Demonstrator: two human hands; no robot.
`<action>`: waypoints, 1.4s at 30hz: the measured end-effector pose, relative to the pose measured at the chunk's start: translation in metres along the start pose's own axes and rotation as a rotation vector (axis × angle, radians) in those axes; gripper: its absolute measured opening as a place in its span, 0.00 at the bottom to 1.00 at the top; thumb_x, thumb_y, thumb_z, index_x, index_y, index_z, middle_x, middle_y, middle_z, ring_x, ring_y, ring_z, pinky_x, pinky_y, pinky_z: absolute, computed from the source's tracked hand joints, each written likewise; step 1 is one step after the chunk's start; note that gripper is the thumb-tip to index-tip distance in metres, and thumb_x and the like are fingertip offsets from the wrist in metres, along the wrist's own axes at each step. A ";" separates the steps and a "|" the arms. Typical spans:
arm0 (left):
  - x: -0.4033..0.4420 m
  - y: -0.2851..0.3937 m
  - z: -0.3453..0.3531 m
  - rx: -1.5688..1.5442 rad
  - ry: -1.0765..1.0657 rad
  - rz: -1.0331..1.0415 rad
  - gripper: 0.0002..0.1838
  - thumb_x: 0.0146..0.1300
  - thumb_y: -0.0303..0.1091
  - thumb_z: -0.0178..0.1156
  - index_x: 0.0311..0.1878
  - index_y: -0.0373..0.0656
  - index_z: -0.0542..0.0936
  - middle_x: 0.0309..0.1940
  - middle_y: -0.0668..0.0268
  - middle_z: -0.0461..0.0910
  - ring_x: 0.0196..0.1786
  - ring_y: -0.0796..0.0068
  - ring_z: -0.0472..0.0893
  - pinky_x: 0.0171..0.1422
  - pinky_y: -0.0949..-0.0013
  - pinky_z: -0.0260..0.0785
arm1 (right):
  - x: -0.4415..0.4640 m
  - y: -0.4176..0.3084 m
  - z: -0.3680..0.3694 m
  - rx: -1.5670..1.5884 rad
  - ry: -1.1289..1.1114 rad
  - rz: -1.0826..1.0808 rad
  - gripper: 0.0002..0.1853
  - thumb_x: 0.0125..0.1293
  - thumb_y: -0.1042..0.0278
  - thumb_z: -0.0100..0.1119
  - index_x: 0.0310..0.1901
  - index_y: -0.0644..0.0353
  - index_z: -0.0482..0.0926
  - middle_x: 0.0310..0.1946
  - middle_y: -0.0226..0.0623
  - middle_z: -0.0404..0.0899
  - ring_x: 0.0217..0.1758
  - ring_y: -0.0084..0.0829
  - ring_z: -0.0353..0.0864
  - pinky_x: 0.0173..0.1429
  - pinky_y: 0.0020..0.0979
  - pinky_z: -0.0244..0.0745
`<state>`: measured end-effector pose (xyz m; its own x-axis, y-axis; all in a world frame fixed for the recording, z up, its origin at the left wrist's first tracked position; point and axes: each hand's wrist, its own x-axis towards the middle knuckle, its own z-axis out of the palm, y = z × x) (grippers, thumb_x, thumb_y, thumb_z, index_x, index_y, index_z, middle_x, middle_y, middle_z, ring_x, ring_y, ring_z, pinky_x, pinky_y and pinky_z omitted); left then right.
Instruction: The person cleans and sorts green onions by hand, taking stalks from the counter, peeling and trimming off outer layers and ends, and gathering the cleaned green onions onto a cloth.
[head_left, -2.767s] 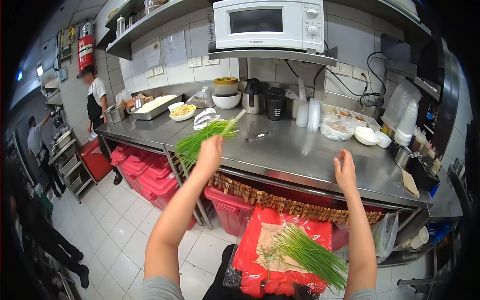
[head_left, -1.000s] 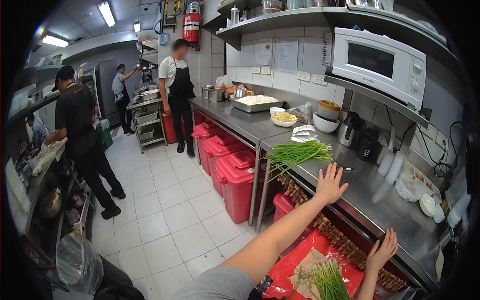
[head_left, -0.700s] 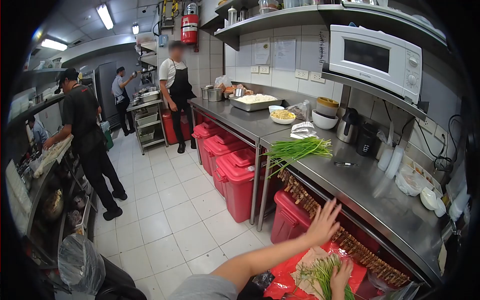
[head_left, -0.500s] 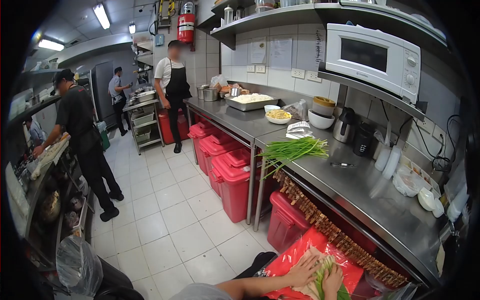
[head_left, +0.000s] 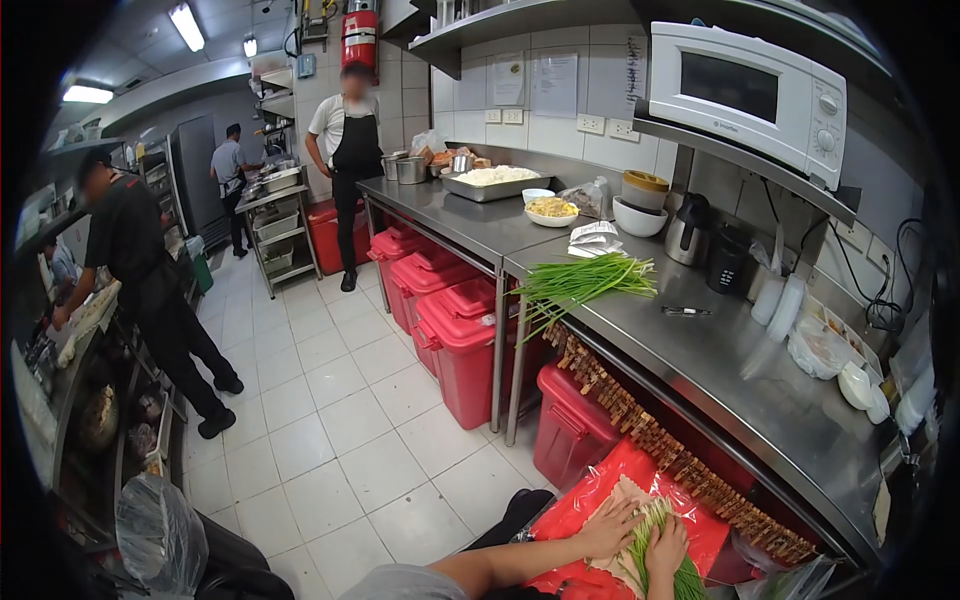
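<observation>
My left hand (head_left: pixel 610 530) lies with its fingers spread over the brown sheet (head_left: pixel 622 492), its fingertips at the left side of a bunch of long green stalks (head_left: pixel 640 540). On the right side of that bunch, my right hand (head_left: pixel 667 546) has its fingers together and curved round the stalks. The brown sheet rests on shiny red plastic (head_left: pixel 575 510) low in front of me. A second green bunch (head_left: pixel 585 280) lies on the steel counter (head_left: pixel 720 345), its ends hanging over the front edge.
Red lidded bins (head_left: pixel 462 345) stand under the counter. A strip of brown blocks (head_left: pixel 640 420) runs below its edge. The counter holds a pen (head_left: pixel 686 311), a rice tray (head_left: pixel 490 186) and bowls (head_left: pixel 638 215). A microwave (head_left: pixel 745 100) sits above. Co-workers (head_left: pixel 135 240) stand at the left.
Both my hands have come down from the counter's level onto the lower green bunch. The upper bunch, earlier in my left hand, lies released on the counter. My view has turned left.
</observation>
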<state>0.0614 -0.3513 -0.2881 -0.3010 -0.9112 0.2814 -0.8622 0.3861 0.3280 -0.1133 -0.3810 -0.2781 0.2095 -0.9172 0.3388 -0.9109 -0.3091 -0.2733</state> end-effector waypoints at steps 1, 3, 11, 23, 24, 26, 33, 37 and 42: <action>0.001 0.000 0.001 -0.006 0.007 -0.003 0.30 0.66 0.47 0.47 0.69 0.47 0.58 0.70 0.53 0.52 0.73 0.56 0.51 0.73 0.47 0.40 | 0.000 0.000 0.000 0.000 -0.010 0.012 0.22 0.63 0.59 0.51 0.57 0.59 0.68 0.57 0.45 0.68 0.60 0.44 0.66 0.59 0.45 0.61; -0.001 -0.001 0.002 -0.032 0.035 -0.008 0.30 0.66 0.46 0.47 0.69 0.45 0.58 0.70 0.53 0.52 0.73 0.56 0.51 0.73 0.47 0.41 | -0.001 -0.002 -0.002 0.004 -0.038 0.043 0.22 0.64 0.60 0.52 0.58 0.57 0.68 0.59 0.43 0.66 0.62 0.43 0.65 0.60 0.45 0.61; 0.001 -0.005 -0.011 -0.428 0.300 -0.002 0.31 0.62 0.37 0.52 0.67 0.40 0.58 0.67 0.49 0.55 0.72 0.53 0.53 0.75 0.54 0.42 | 0.001 0.002 0.004 -0.024 0.205 -0.029 0.24 0.58 0.63 0.58 0.55 0.61 0.69 0.56 0.51 0.66 0.59 0.50 0.65 0.61 0.46 0.61; 0.007 -0.018 -0.013 -0.817 0.486 -0.183 0.21 0.71 0.34 0.40 0.61 0.29 0.61 0.60 0.49 0.61 0.62 0.54 0.67 0.67 0.60 0.58 | -0.026 -0.013 -0.069 -0.116 -0.285 0.306 0.47 0.46 0.31 0.62 0.57 0.66 0.67 0.51 0.50 0.70 0.59 0.46 0.67 0.60 0.46 0.63; 0.008 -0.018 -0.014 -0.814 0.483 -0.183 0.21 0.71 0.34 0.40 0.61 0.29 0.61 0.60 0.49 0.60 0.62 0.54 0.67 0.67 0.60 0.59 | -0.024 -0.013 -0.071 -0.128 -0.316 0.303 0.47 0.45 0.32 0.63 0.56 0.66 0.67 0.51 0.50 0.70 0.59 0.46 0.67 0.60 0.46 0.63; 0.007 -0.017 -0.015 -0.807 0.472 -0.186 0.20 0.71 0.34 0.40 0.60 0.30 0.62 0.60 0.49 0.60 0.62 0.54 0.67 0.66 0.59 0.59 | -0.021 -0.017 -0.073 -0.150 -0.382 0.300 0.47 0.44 0.34 0.66 0.56 0.67 0.67 0.51 0.51 0.70 0.59 0.46 0.67 0.60 0.46 0.63; 0.008 -0.017 -0.015 -0.791 0.457 -0.182 0.19 0.71 0.33 0.41 0.59 0.30 0.64 0.59 0.49 0.60 0.60 0.54 0.69 0.65 0.59 0.60 | -0.004 -0.024 -0.063 -0.060 -0.435 0.325 0.44 0.40 0.40 0.72 0.53 0.66 0.68 0.52 0.49 0.69 0.59 0.46 0.67 0.60 0.44 0.64; 0.010 -0.017 -0.015 -0.792 0.464 -0.192 0.18 0.71 0.32 0.41 0.58 0.30 0.65 0.59 0.49 0.61 0.59 0.53 0.69 0.65 0.60 0.61 | -0.010 -0.041 -0.059 -0.190 -0.392 0.248 0.43 0.38 0.46 0.74 0.52 0.66 0.68 0.52 0.49 0.67 0.59 0.47 0.66 0.61 0.45 0.64; 0.006 -0.017 -0.016 -0.754 0.393 -0.162 0.19 0.62 0.26 0.48 0.56 0.33 0.65 0.58 0.50 0.61 0.62 0.53 0.66 0.66 0.60 0.59 | -0.014 -0.047 -0.054 -0.155 -0.395 0.311 0.39 0.41 0.56 0.73 0.54 0.65 0.65 0.51 0.47 0.67 0.58 0.46 0.67 0.58 0.43 0.68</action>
<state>0.0809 -0.3608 -0.2778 0.0845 -0.9011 0.4253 -0.3397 0.3752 0.8625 -0.0930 -0.3402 -0.2213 0.0115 -0.9938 -0.1104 -0.9871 0.0063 -0.1601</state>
